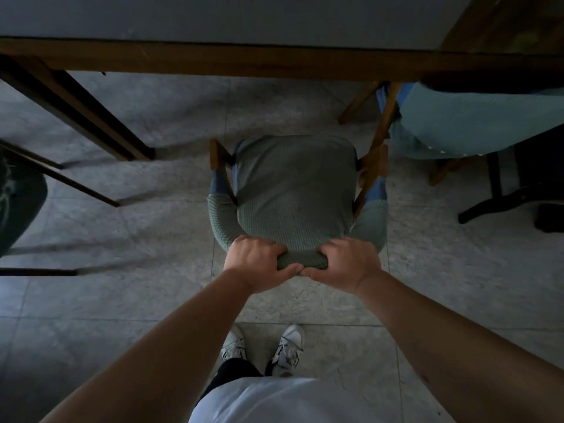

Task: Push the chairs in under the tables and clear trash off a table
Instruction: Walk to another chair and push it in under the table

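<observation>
Person, seen from above.
Arms: both forearms bare, no sleeve in view, no watch or band at either wrist.
Left hand (255, 264) and right hand (345, 265): bare, no gloves, no rings to be seen.
Torso: white top (274, 401), plain, at the near edge.
Legs: dark trousers (232, 372), only a small part visible.
Feet: white lace-up trainers (288, 349) with dark trim and dark laces.

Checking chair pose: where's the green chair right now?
Head view, centre: the green chair stands on the floor short of the table, left of the teal chair; left hand and right hand grip its backrest.
</observation>
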